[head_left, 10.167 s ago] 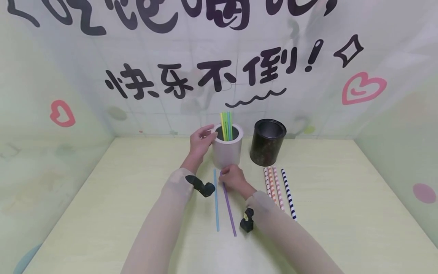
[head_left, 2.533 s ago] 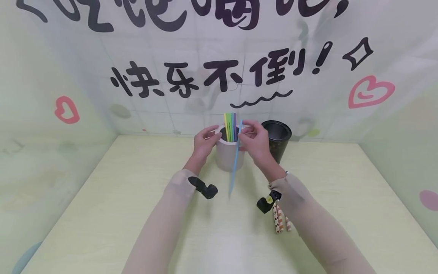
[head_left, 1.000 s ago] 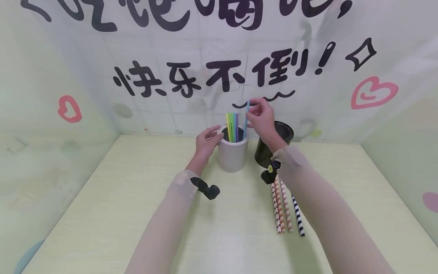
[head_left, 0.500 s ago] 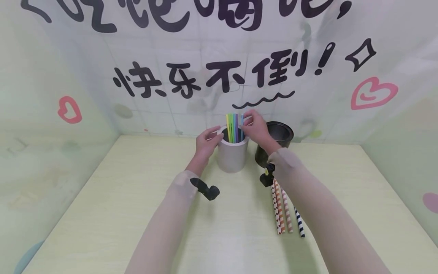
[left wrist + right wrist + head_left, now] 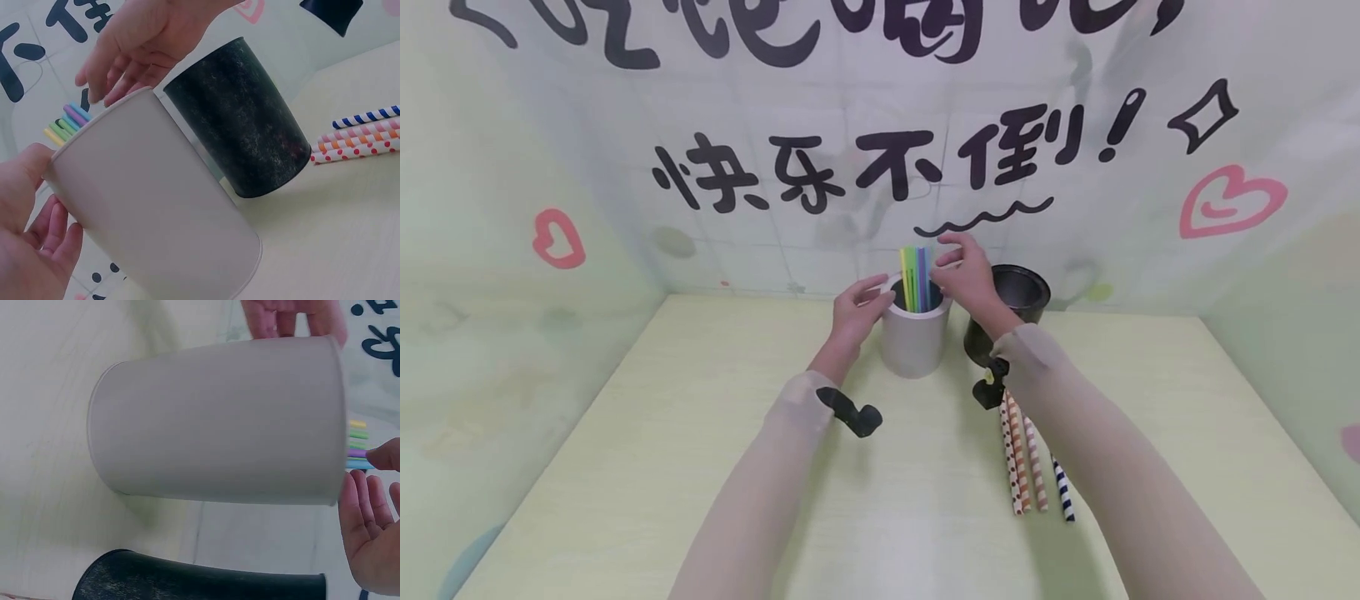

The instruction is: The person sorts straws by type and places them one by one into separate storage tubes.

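A pale grey-white cup (image 5: 913,346) stands upright at the back of the table. Several plain drinking straws (image 5: 910,275) in yellow, green, blue and purple stand inside it. My left hand (image 5: 854,318) holds the cup's left side near the rim, thumb in front and fingers behind. Over the right of the rim hovers my right hand (image 5: 972,279), its fingers spread. In the right wrist view its thumb is close to the purple straw (image 5: 356,452) and the blue straw (image 5: 359,465); the left wrist view shows a gap between fingers and straws.
Just right of the white cup stands a black cup (image 5: 977,343), partly behind my right wrist. In front of it lie several patterned straws: red-dotted (image 5: 1011,467), orange-striped (image 5: 1020,458), pink-striped (image 5: 1037,467) and navy-striped (image 5: 1063,492). A printed backdrop (image 5: 820,242) rises behind.
The purple and blue straws have gone from the table into the white cup. My right hand lowered the blue straw, moved it left beside the purple one, then loosened its fingers. My left hand stayed.
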Motion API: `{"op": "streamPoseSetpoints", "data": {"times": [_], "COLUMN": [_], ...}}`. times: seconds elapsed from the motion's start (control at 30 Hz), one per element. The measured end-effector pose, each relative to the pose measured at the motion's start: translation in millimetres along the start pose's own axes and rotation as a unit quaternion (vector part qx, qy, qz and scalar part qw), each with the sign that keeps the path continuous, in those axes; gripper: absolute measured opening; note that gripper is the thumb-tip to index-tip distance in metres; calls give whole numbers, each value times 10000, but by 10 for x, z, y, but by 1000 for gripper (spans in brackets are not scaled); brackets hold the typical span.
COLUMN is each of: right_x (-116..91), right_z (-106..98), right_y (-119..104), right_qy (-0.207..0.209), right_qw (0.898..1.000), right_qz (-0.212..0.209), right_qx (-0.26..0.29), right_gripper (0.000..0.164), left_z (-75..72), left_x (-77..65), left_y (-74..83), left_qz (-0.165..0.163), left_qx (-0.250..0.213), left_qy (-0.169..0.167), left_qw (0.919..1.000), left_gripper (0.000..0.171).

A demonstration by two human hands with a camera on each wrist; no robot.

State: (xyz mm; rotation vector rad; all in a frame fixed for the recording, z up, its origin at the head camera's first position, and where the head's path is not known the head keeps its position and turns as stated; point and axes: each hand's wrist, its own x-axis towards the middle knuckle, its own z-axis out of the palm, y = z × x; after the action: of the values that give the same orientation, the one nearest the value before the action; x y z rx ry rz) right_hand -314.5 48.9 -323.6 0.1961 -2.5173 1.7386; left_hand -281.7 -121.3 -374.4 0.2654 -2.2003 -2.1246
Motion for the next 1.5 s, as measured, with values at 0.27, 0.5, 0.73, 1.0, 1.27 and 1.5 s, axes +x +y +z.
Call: {"op": "streamPoseSetpoints", "data": {"times": [0.27, 0.5, 0.73, 1.0, 1.27, 1.5], "right_x": [-223, -417, -571, -720, -878, -997], "right_z": [-362, -756, -1113, -1374, -1423, -1412], "right_y": [-219, -191, 13, 350, 905, 1351], "right_qy": [-413, -591, -749, -779, -1030, -1121], "right_qw": [9975, 9953, 9954, 9969, 9918, 9834], "right_qz": [-455, -743, -585, -70, 757, 1424], "right_qx": [354, 174, 143, 43, -51, 7], "right_gripper": [38, 32, 34, 34, 36, 40], "left_z": [24, 203, 608, 975, 1218, 1447], "left_x": [-49, -173, -341, -374, -322, -328], "left_y": [203, 534, 712, 574, 476, 355], "left_qz": [191, 1045, 1289, 832, 669, 800], "left_qx": [86, -68, -97, 91, 522, 832], "left_qy": [186, 512, -375, -1069, -928, -824], "left_qw": [9996, 9932, 9909, 9907, 9921, 9899], "left_gripper": [38, 31, 30, 32, 40, 45]}}
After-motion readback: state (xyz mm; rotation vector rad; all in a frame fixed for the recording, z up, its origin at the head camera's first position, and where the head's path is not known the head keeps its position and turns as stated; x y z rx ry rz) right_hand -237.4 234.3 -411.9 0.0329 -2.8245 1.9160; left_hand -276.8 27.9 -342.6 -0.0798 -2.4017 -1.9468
